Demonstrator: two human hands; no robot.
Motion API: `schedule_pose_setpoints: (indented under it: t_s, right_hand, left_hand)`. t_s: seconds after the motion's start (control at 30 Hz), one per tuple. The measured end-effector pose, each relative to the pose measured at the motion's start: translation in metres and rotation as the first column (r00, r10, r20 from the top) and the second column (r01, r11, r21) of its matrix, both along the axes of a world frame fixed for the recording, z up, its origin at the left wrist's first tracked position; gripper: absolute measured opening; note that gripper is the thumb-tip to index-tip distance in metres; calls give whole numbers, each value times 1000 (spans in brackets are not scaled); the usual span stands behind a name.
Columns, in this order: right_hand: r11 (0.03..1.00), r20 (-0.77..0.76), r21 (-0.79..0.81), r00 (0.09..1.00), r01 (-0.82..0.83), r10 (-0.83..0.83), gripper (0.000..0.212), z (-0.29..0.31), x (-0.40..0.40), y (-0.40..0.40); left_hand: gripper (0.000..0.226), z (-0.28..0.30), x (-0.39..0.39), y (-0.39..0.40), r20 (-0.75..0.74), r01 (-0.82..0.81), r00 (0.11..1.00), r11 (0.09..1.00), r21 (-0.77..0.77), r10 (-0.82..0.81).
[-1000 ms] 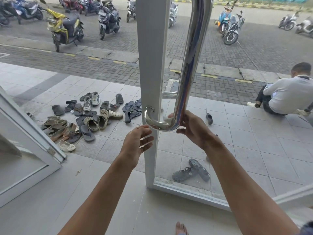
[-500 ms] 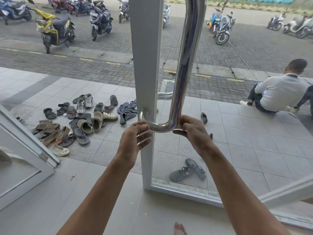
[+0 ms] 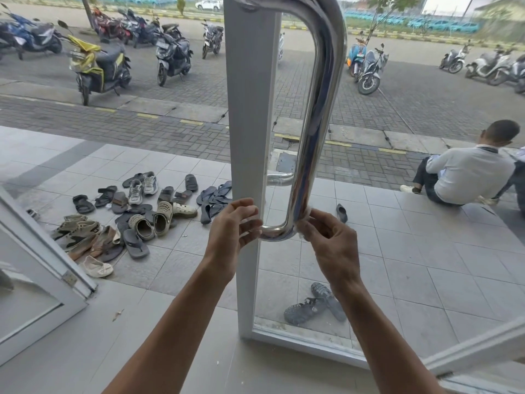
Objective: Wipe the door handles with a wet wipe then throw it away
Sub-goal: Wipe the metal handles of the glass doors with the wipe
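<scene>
A white door frame (image 3: 250, 137) stands upright through the middle of the view, with a glass pane (image 3: 287, 274) to its right; through it a pair of dark sandals (image 3: 315, 304) lies on the grey tiled floor (image 3: 412, 280) at about 5 o'clock from the hands. At 9 o'clock from the hands a heap of shoes and slippers (image 3: 136, 217) covers the tiles, and beyond it, at 11 o'clock, scooters (image 3: 96, 66) are parked on brick paving. At 3 o'clock a person in a white shirt (image 3: 468, 174) sits on the floor, back turned. The chrome door handle (image 3: 315, 118) runs down the pane and bends toward the frame at its lower end, between the two hands. The right hand (image 3: 329, 243) has its fingers curled at the bend, pinching a pale, mostly hidden wet wipe (image 3: 301, 223) against the metal. The left hand (image 3: 235, 228) is at 9 o'clock from the bend, fingers loosely bent and spread in front of the frame, holding nothing visible.
</scene>
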State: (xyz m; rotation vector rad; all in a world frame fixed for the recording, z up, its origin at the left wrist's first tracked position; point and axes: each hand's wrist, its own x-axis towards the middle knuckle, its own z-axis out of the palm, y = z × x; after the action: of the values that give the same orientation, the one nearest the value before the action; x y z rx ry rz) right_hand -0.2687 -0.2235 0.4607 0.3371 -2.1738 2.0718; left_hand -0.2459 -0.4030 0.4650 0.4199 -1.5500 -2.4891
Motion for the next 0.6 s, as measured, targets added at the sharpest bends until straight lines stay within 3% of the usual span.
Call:
schedule_pose_setpoints:
  t_s: [0.13, 0.3, 0.43, 0.6]
  right_hand:
    - [990, -221, 39, 967, 136, -124, 28, 34, -7, -10]
    - [987, -429, 60, 897, 149, -109, 27, 77, -29, -5]
    - [997, -460, 54, 888, 49, -18, 21, 86, -42, -3]
    - [989, -365, 54, 919, -139, 149, 25, 99, -54, 2]
  left_hand:
    - [13, 14, -7, 2, -41, 10, 999, 999, -50, -12]
    - [13, 46, -18, 9, -109, 19, 993, 986, -167, -38]
    - [11, 75, -26, 19, -183, 6, 982, 972, -233, -50]
    - [12, 101, -34, 31, -246, -82, 969, 978, -194, 32]
